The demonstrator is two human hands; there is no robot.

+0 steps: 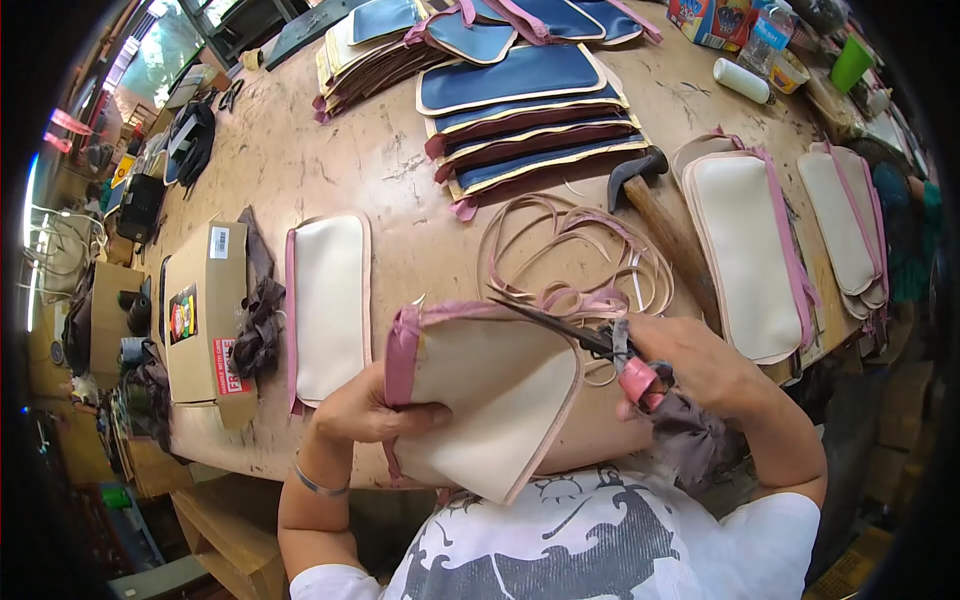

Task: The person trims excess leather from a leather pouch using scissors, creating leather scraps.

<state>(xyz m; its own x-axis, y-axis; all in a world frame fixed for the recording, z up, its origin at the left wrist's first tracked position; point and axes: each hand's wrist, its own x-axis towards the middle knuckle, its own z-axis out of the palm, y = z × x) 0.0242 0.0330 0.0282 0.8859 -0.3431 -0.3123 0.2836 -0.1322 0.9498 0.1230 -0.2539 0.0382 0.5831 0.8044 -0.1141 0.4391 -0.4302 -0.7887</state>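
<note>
Left hand (365, 410): clamped on cream panel (490, 400).
Right hand (700, 365): gripped scissors (575, 335), trimming top edge.
Done: offcut strips (575, 255) at 12 o'clock.
Left: can't tell.

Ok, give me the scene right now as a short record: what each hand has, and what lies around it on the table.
left hand: grips the cream panel by its pink-edged side
right hand: holds scissors, blades at the panel's top edge
trimmings: loose pile of strips on the table, beyond the panel
hammer: lies right of the trimmings
finished cream panels: at right
blue panels: stacked further back
cardboard box: at left
</note>
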